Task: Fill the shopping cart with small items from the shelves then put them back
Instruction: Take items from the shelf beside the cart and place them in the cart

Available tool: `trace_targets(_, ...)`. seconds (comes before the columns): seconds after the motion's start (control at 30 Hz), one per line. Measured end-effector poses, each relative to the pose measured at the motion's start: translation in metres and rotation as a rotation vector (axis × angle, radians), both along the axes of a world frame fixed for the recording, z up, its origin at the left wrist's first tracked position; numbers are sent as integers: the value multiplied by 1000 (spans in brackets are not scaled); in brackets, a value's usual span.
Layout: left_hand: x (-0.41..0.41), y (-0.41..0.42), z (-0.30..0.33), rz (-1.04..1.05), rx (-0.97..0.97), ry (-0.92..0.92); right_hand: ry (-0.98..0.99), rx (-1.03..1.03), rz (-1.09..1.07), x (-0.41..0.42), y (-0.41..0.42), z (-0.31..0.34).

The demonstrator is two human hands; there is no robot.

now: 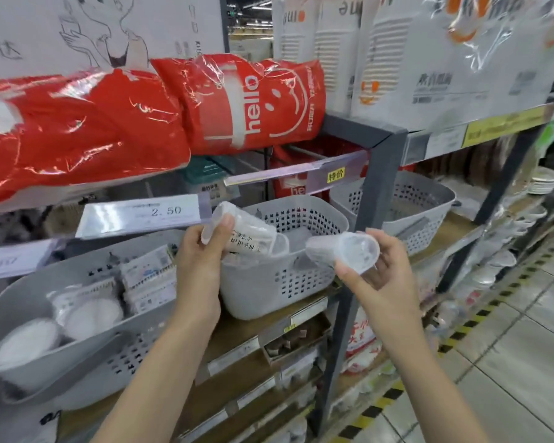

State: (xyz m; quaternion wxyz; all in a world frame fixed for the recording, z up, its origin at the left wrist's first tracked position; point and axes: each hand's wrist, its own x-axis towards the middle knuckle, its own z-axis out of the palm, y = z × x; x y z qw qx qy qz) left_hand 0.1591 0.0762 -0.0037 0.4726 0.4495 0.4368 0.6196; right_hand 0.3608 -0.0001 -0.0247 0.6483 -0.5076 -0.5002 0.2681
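Holding two featherlight, crinkly clear plastic cup sleeves: my left hand (202,251) grips one sleeve (247,233), my right hand (381,270) pinches the other (343,251). I'd hold mid-body; they look squashy and slippery.

Three baskets sit in a row on the shelf (454,233). The left hand (202,257) holds a pack of cups (243,230) over the middle basket (279,276). The right hand (378,270) holds another pack (343,249) just right of it. Big bags (250,103) lie above.
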Motion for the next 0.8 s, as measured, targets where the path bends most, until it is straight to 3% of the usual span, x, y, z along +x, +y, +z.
trace_targets(0.13, 12, 26, -2, 65, -21, 62, -132, -28, 67, 9, 41, -5)
trace_targets(0.23, 22, 41, -2, 129, -42, 133, -340, -9, 36, 16, 71, -9)
trace_targets(0.33, 34, 60, 1, 135, -10, 252, -590, -19, -31, 23, 94, -10)
trace_targets(0.53, 61, 85, 0, 68, -1, 470, -891, -98, -72, 26, 110, -9)
trace_targets(0.7, 72, 96, -5, 36, 52, 742, -1081, -234, -182, 19, 120, -9)
trace_targets(0.8, 76, 102, -13, 7, 14, 846, -1155, -362, -119, 16, 123, -2)
